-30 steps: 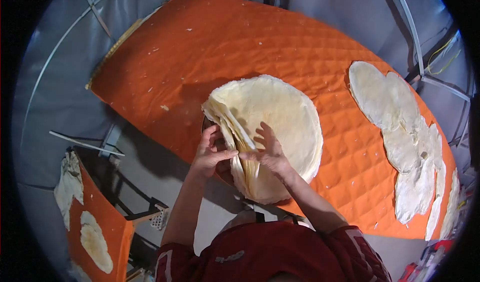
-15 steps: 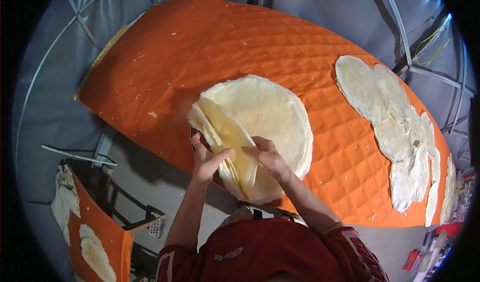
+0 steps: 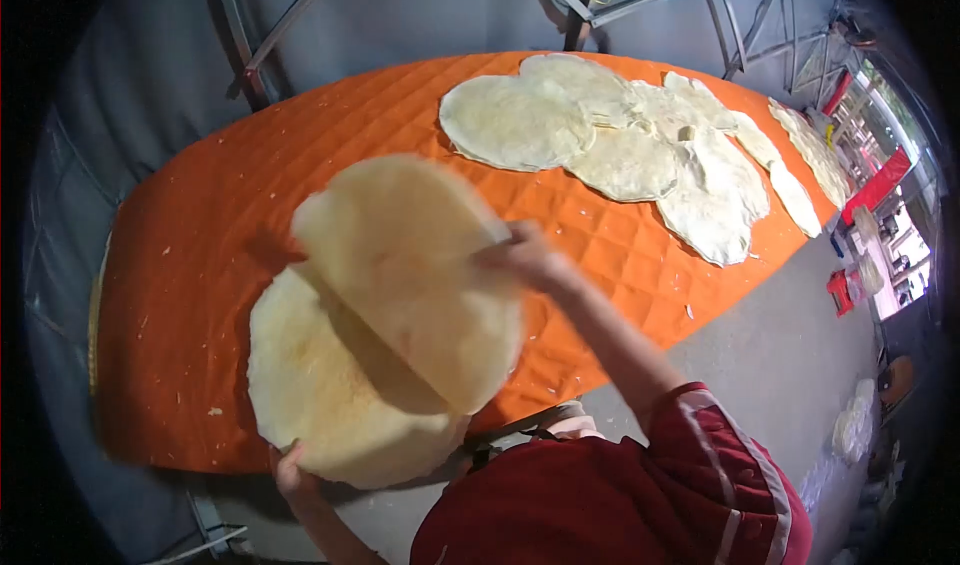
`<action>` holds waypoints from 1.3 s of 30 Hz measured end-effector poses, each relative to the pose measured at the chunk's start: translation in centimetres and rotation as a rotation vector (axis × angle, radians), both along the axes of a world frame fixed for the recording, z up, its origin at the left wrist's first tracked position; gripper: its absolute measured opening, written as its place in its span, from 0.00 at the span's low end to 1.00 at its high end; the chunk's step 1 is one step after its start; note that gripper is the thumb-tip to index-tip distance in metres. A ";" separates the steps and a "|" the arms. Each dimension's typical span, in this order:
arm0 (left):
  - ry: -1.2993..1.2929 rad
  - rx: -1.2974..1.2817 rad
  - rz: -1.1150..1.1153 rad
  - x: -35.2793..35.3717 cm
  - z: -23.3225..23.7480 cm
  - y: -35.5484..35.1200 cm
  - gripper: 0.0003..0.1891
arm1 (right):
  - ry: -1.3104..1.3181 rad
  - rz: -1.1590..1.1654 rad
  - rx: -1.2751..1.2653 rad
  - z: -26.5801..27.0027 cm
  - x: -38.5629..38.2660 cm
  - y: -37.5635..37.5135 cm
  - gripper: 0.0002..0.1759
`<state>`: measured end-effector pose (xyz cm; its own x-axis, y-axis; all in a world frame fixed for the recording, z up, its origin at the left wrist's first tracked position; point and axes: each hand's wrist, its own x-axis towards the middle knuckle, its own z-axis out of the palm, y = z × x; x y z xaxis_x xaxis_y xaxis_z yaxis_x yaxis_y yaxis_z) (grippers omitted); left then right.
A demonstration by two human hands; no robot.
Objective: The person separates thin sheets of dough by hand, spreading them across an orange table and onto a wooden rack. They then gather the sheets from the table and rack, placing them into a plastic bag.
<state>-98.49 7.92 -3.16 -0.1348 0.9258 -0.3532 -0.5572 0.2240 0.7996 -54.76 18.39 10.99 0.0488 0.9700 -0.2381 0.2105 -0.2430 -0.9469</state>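
The orange table (image 3: 190, 325) bore a round pile (image 3: 320, 385) at its near edge. Lifting the thin sheet (image 3: 400, 245) tilted above it seemed the step in hand; the next move likely called for a firm grip. The right hand (image 3: 525, 255) pinched the sheet's edge; the left hand (image 3: 292, 470) touched the pile's rim, fingers too hidden to tell.

Left of the stack (image 3: 310, 375) is passable; a lifted sheet (image 3: 400, 250) obstructs its right.

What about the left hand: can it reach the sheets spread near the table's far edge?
Probably not: the left hand is at the round pile, and the lifted sheet, held by the right hand, comes between that hand and the spread sheets.
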 end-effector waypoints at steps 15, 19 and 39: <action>0.376 0.278 -0.137 7.2 8.3 3.1 0.40 | -0.392 0.035 0.147 -5.0 2.6 -4.4 0.53; 0.429 0.220 -0.077 7.8 8.1 3.2 0.43 | 0.059 0.642 0.275 -6.4 -16.1 -5.1 0.63; 0.181 0.012 0.385 4.8 6.4 -1.3 0.28 | -0.312 0.981 0.584 -0.1 -17.9 10.3 0.26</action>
<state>-93.71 6.60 3.24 -0.5306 0.7994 -0.2819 -0.4490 0.0170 0.8933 -72.66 28.65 10.88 -0.7994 0.5832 0.1444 0.3075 0.6036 -0.7356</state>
